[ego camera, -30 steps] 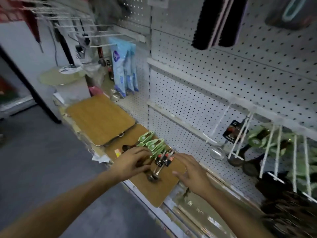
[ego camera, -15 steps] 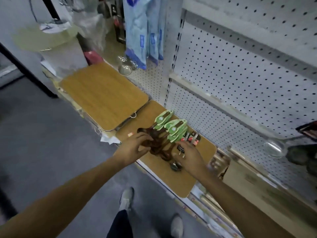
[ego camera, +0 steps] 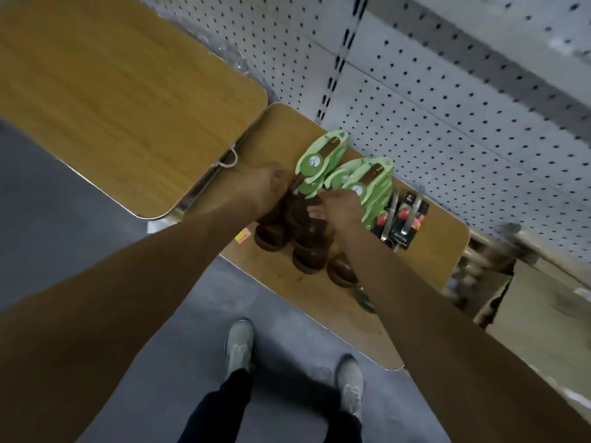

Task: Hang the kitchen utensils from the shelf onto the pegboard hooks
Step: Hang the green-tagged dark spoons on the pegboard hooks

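Two hands (ego camera: 265, 190), two wooden boards (ego camera: 121, 91), two shoes (ego camera: 238, 345).

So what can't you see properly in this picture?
All from the head view:
- Spoon handles: hidden under the left hand and right hand.
- Card print: too small and blurred to read.
- Black packs: partly behind the cards, contents unclear.
- Hooks: none in frame, pegboard cut off at the top.
- Right-edge clutter: motion-blurred.
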Action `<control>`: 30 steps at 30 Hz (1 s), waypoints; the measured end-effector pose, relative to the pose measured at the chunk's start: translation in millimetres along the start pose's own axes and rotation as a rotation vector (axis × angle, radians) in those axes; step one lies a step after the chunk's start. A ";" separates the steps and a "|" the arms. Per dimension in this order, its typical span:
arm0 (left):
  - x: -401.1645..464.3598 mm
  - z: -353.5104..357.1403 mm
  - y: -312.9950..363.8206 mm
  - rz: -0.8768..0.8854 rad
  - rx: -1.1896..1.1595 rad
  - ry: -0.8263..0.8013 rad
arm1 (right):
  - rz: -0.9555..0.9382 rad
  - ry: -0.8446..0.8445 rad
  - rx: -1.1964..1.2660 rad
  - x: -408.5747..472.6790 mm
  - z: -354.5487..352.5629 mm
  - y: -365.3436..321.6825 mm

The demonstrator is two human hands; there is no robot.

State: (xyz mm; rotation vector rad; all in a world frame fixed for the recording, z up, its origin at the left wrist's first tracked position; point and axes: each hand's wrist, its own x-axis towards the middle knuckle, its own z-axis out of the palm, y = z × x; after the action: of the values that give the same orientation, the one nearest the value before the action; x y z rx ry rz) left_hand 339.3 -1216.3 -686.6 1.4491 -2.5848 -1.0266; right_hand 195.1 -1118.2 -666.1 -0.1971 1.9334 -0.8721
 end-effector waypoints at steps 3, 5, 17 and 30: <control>25.0 31.6 -1.9 0.017 -0.073 -0.034 | 0.093 0.083 0.123 24.8 15.4 2.1; 35.6 47.5 -2.0 -0.005 -0.134 -0.034 | 0.136 0.137 0.186 37.3 20.9 0.7; 33.5 30.0 -8.7 -0.038 -0.270 0.108 | 0.138 0.120 0.394 47.6 38.5 -12.7; -91.3 -78.2 70.5 0.155 -0.364 0.276 | -0.576 0.139 0.150 -102.7 -60.8 -40.5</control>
State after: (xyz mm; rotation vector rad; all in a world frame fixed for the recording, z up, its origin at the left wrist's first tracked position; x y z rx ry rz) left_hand 362.1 -1163.3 -559.7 1.1855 -2.1438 -1.1122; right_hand 189.1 -1069.2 -550.2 -0.6391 1.9552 -1.4333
